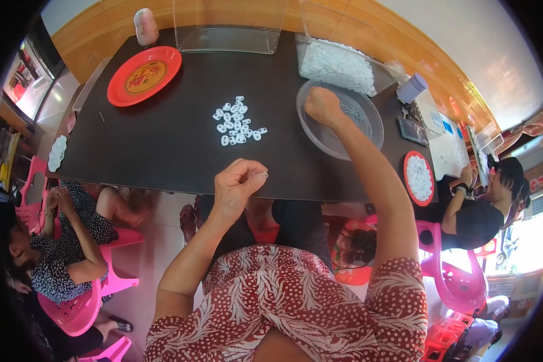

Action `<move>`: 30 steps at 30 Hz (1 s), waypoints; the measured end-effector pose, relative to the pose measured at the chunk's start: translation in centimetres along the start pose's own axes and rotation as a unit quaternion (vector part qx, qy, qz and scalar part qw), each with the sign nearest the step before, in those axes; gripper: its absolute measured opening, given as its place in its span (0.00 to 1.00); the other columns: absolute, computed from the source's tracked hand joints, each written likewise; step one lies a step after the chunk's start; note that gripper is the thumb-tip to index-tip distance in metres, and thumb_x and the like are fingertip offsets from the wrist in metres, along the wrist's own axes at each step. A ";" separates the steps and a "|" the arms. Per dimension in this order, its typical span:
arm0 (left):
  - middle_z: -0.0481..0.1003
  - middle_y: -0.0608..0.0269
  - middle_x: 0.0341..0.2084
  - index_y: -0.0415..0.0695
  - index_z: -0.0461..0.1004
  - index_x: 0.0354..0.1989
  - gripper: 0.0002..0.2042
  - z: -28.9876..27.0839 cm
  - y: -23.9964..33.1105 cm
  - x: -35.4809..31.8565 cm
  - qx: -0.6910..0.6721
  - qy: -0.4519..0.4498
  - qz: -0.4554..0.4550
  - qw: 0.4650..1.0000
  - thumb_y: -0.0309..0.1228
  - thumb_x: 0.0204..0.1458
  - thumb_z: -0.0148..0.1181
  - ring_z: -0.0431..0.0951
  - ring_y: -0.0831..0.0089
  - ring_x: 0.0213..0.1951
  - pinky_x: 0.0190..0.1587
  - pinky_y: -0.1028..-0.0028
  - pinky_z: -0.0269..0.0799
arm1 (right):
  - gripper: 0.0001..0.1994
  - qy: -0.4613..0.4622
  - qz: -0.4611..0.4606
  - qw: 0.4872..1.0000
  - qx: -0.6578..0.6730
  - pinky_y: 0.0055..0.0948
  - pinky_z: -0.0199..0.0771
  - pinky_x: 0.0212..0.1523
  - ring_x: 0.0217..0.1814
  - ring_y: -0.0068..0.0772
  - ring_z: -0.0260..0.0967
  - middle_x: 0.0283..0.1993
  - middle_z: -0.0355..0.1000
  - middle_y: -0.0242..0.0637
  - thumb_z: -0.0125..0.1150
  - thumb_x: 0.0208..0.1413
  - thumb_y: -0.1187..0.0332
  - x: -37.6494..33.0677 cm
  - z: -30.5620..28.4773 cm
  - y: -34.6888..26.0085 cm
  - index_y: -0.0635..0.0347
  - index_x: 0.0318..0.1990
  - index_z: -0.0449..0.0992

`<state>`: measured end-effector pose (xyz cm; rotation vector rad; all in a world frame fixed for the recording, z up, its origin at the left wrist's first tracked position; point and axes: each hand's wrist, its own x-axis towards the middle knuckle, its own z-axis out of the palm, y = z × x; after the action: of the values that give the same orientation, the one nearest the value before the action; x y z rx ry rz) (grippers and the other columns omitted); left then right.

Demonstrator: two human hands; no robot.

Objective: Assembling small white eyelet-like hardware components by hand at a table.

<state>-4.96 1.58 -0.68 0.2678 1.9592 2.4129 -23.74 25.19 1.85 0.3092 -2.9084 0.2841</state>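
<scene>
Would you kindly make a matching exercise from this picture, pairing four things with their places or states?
1. Left hand
2. Right hand
3. Large red plate
4. Loose white pieces

A. Left part of the dark table
B. Curled above a clear round tub
C. Clustered mid-table
D. Pinching a small pale piece

Pairs: 1-D, 2-B, 3-A, 4-C

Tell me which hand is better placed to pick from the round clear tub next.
The right hand, most likely: it is over the round clear tub, while the left hand is by the near edge of the table, pinching a small pale piece. Whether the right one holds anything is hidden.
</scene>
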 end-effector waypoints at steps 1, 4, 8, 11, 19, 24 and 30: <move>0.69 0.72 0.28 0.36 0.76 0.35 0.06 0.0 0.0 0.0 -0.009 0.006 -0.011 1.000 0.24 0.49 0.61 0.65 0.86 0.29 0.32 0.85 0.61 | 0.08 -0.002 -0.002 1.000 0.001 0.48 0.71 0.38 0.35 0.59 0.71 0.30 0.72 0.57 0.53 0.40 0.72 0.0 0.3 0.4 0.64 0.26 0.76; 0.70 0.72 0.28 0.36 0.75 0.35 0.06 0.4 0.3 0.4 -0.003 0.015 0.032 0.999 0.23 0.49 0.61 0.66 0.87 0.29 0.32 0.85 0.62 | 0.07 0.051 -0.054 0.996 0.045 0.47 0.70 0.36 0.34 0.59 0.71 0.28 0.72 0.56 0.52 0.40 0.71 -0.6 0.5 1.8 0.64 0.26 0.75; 0.71 0.71 0.25 0.37 0.75 0.35 0.06 0.2 0.6 0.8 0.030 0.025 0.049 0.998 0.23 0.49 0.60 0.67 0.86 0.27 0.31 0.85 0.62 | 0.06 0.061 -0.040 0.982 0.176 0.41 0.70 0.33 0.30 0.54 0.71 0.26 0.72 0.54 0.52 0.41 0.74 -2.7 -1.9 1.1 0.64 0.28 0.74; 0.73 0.68 0.23 0.37 0.74 0.36 0.06 -0.2 1.4 1.1 -0.066 0.022 -0.046 0.997 0.25 0.51 0.58 0.69 0.83 0.25 0.30 0.84 0.64 | 0.07 0.087 -0.005 0.966 0.244 0.32 0.69 0.32 0.28 0.38 0.72 0.24 0.72 0.46 0.55 0.42 0.75 -4.4 -4.0 0.0 0.64 0.31 0.76; 0.73 0.65 0.25 0.37 0.73 0.36 0.06 0.4 3.0 0.5 -0.139 0.077 -0.058 0.986 0.26 0.52 0.58 0.70 0.82 0.25 0.29 0.83 0.66 | 0.04 -0.013 0.038 0.858 0.513 0.17 0.66 0.32 0.31 0.16 0.66 0.27 0.71 0.30 0.58 0.49 0.76 -12.1 -5.8 -8.5 0.66 0.32 0.75; 0.74 0.67 0.25 0.38 0.73 0.37 0.06 0.7 3.0 -0.1 -0.149 0.063 -0.051 0.985 0.26 0.53 0.57 0.71 0.84 0.25 0.29 0.85 0.65 | 0.05 -0.042 0.027 0.811 0.583 0.18 0.67 0.33 0.31 0.16 0.67 0.28 0.72 0.31 0.57 0.51 0.76 -14.4 -4.8 -11.8 0.68 0.34 0.74; 0.74 0.67 0.25 0.37 0.72 0.37 0.05 1.1 3.5 -0.7 -0.131 0.078 -0.016 0.988 0.23 0.53 0.56 0.71 0.84 0.27 0.29 0.85 0.66 | 0.05 -0.022 0.020 0.789 0.614 0.19 0.69 0.35 0.32 0.18 0.68 0.30 0.73 0.33 0.56 0.51 0.77 -15.2 -4.2 -12.8 0.69 0.35 0.74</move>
<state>-3.81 1.80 2.90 0.0430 1.6549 2.7044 -5.57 16.61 4.75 0.4029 -2.2793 2.1479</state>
